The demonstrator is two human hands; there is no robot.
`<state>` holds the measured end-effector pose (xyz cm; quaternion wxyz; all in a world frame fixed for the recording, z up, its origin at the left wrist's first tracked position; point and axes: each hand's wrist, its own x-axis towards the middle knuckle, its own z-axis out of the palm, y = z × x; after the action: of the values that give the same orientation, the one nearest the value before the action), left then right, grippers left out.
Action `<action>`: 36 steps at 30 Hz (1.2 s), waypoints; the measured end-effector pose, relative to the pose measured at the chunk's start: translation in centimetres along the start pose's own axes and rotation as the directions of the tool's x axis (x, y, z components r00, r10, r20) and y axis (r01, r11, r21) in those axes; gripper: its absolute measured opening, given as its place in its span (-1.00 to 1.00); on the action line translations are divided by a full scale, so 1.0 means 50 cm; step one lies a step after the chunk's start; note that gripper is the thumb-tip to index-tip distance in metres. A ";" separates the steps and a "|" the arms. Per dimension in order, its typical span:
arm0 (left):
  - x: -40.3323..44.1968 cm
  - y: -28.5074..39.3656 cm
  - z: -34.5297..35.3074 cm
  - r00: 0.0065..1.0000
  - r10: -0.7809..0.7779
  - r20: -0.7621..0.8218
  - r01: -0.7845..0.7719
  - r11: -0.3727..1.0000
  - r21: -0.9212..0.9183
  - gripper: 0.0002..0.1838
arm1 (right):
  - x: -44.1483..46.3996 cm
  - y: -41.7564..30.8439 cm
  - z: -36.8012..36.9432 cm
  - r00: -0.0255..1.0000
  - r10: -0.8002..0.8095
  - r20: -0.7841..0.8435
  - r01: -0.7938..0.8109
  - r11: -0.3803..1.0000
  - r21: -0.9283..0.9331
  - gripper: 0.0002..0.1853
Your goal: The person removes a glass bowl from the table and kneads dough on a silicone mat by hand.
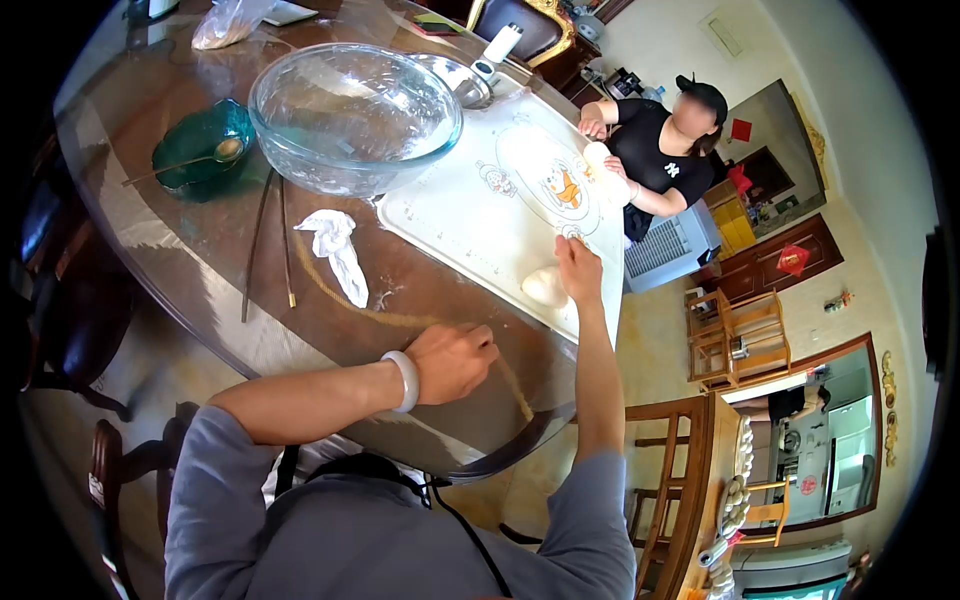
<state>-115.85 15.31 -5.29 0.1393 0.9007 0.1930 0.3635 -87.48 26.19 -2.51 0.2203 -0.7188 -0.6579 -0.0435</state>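
My left hand [452, 363], a bracelet at its wrist, rests with curled fingers on the near edge of the brown table [330, 350]; whatever its fingers hold, if anything, is hidden. Over the white patterned mat [470, 215], my right hand [579, 268] is closed, its fingers pressed together beside a smooth lump of dough [545, 287]. Whether something is between those fingers cannot be made out. The dough lies on the mat just left of that hand. A crumpled white cloth [338, 255] lies on the table up and left of my left hand.
A large glass bowl [355, 120] overlaps the mat's far left corner. Left of it are a green bowl [203, 150] with a spoon, and chopsticks [286, 245]. Across the mat a person in black [655, 150] handles a larger piece of dough [606, 175]. A metal bowl [455, 80] stands behind.
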 end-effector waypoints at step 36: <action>-0.007 0.007 0.001 0.999 0.005 0.040 -0.003 1.000 -0.028 -0.88 | -0.111 -0.018 -0.040 0.969 -0.188 -0.159 0.165 0.975 -0.150 -0.63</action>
<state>-115.96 14.85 -5.38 0.1549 0.9060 0.1833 0.3486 -88.60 20.30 -2.42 0.2224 -0.6641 -0.6933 -0.1695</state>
